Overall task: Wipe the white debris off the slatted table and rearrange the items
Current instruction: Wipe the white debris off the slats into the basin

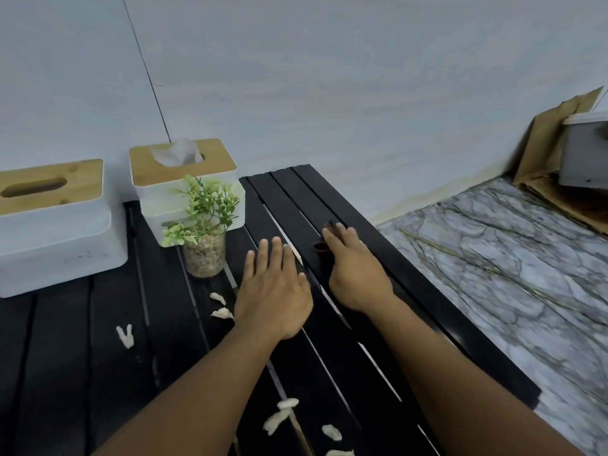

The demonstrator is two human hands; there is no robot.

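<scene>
White debris lies scattered on the black slatted table (108,373): a forked piece (125,336) at the left, two scraps (221,306) beside my left hand, and several more (281,417) near the front edge. My left hand (274,291) rests flat on the slats, palm down, fingers spread, holding nothing. Further right, my right hand (353,268) lies palm down on the slats. A small dark round object (319,247) shows at its thumb side. Whether the hand grips it is hidden.
Two white tissue boxes with wooden lids stand at the back left, one empty-slotted (56,222), one with tissue sticking out (184,179). A green plant in a pebble-filled glass jar (204,255) stands just left of my left hand. Marble floor (513,258) and cardboard (556,166) lie to the right.
</scene>
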